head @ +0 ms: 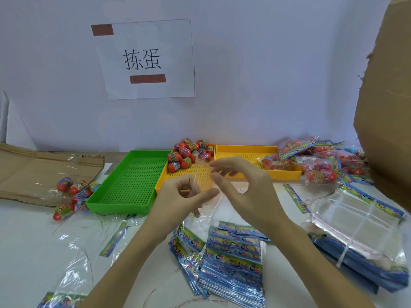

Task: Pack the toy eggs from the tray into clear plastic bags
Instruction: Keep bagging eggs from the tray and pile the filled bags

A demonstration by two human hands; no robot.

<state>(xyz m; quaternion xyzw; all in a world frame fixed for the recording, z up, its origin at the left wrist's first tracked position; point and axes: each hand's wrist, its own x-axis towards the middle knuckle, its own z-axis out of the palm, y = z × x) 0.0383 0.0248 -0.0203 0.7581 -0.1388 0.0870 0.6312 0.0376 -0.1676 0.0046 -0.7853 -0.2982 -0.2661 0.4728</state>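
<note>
Clear plastic bag (204,185) pinched between left hand (184,196) and right hand (242,187), toy eggs (191,154) just beyond

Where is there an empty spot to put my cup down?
The green perforated plastic tray holds nothing. The white table is bare at the near left, below the bagged eggs. Crowded: the stacks of printed clear bags in front, and the filled egg bags at the far right.

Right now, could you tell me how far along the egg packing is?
Done: filled bags piled at right. In hand: the left hand and right hand pinch a clear bag, no egg inside yet. Left: loose eggs heaped in the yellow tray.
</note>
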